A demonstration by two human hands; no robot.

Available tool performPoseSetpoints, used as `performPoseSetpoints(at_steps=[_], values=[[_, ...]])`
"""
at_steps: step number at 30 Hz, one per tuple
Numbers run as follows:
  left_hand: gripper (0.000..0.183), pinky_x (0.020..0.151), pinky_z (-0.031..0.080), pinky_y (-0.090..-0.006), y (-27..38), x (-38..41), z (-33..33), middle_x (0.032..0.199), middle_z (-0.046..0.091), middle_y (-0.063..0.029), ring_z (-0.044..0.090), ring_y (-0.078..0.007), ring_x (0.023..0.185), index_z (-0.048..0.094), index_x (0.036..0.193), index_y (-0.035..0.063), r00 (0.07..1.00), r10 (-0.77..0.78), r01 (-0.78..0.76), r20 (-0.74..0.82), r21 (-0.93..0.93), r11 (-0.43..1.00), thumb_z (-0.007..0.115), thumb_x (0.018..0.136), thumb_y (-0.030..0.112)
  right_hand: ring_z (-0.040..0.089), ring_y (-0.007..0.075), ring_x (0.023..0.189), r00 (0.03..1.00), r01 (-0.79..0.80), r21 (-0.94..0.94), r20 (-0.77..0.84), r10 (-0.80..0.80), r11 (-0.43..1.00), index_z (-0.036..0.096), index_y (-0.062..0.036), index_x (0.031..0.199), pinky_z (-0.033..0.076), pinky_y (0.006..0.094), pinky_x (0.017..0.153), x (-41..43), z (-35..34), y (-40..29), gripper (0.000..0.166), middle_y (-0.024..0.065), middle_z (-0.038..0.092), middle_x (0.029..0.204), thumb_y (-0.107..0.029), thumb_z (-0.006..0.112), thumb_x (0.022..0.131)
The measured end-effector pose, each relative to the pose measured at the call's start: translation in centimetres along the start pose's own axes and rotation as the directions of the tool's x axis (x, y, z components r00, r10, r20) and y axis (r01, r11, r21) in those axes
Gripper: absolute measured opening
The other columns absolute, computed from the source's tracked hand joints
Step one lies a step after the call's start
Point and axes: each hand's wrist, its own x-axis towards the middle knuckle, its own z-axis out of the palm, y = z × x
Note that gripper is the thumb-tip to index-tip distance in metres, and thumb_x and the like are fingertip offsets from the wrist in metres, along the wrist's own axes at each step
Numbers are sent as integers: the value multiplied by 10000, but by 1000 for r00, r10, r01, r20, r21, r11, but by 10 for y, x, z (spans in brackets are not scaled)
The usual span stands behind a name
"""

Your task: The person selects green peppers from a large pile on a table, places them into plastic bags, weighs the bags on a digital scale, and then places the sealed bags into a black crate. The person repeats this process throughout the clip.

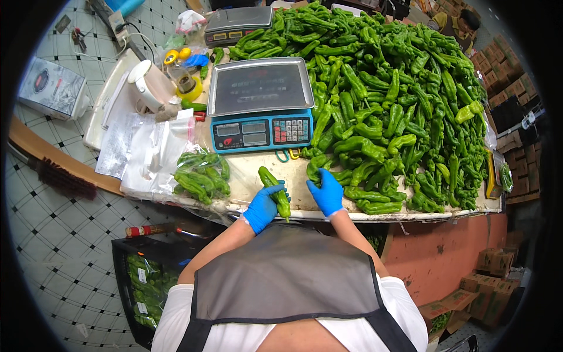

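Note:
My left hand [264, 207], in a blue glove, holds one long green pepper [275, 192] upright near the table's front edge. My right hand [327, 192], also gloved in blue, is at the near left edge of a large heap of green peppers [387, 101]. Its thumb and forefinger are at a curled green pepper [315, 166]; whether they grip it is unclear. Beyond my hands stands a blue weighing scale [261, 132] with a bare metal pan [260, 86]. To the left of my left hand lies a clear plastic bag of green peppers [202, 176].
White plastic bags [154, 147] and a printed sheet [115, 152] lie at the left, near a white kettle [149, 86] and a tape roll [190, 90]. A second scale [239, 22] stands behind. Below left is a black crate [132, 303] of bagged peppers. A person [457, 28] is beyond the heap.

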Motion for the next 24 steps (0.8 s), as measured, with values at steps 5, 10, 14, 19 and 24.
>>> performPoseSetpoints(at_steps=[5, 10, 14, 19, 24], values=[[383, 826, 522, -388, -4, 5, 2, 972, 580, -101, 589, -247, 878, 559, 1238, 30, 994, -84, 81, -71, -46, 996, 657, 872, 86, 658, 224, 776, 775, -630, 687, 526, 352, 361, 567, 8, 1176, 527, 318, 614, -19, -25, 12, 336, 156, 672, 1110, -257, 484, 987], [427, 842, 521, -372, -6, 8, 8, 1073, 603, -130, 595, -244, 915, 520, 1310, 28, 992, -97, 95, 76, 25, 995, 617, 900, 100, 607, 208, 751, 688, -705, 694, 620, 377, 144, 575, -5, 1178, 502, 298, 651, -34, -26, 31, 370, 167, 663, 1122, -290, 418, 1002], [495, 921, 500, -391, -10, 11, 14, 1218, 582, -159, 583, -268, 1036, 450, 1381, 33, 983, -112, 104, 145, 64, 992, 594, 912, 99, 587, 204, 740, 707, -653, 746, 662, 248, -132, 566, -8, 1211, 482, 301, 637, -39, -36, 16, 384, 185, 660, 1128, -289, 404, 1005], [533, 1013, 449, -454, -15, -4, 52, 1275, 562, -138, 526, -317, 1212, 406, 1425, 53, 921, -115, 116, 371, 20, 993, 597, 931, 114, 586, 153, 628, 639, -751, 559, 749, 174, 350, 631, -30, 1085, 466, 271, 559, -37, -73, -58, 311, 110, 685, 903, -278, 474, 984], [495, 1026, 452, -480, -14, 7, 38, 1269, 569, -170, 555, -326, 1179, 457, 1372, 17, 953, -69, 46, 296, 83, 995, 606, 919, 150, 634, 237, 767, 991, -8, 121, -132, 24, 993, 637, -56, 1067, 506, 354, 678, 17, -108, -39, 316, 110, 658, 891, -233, 734, 824]])
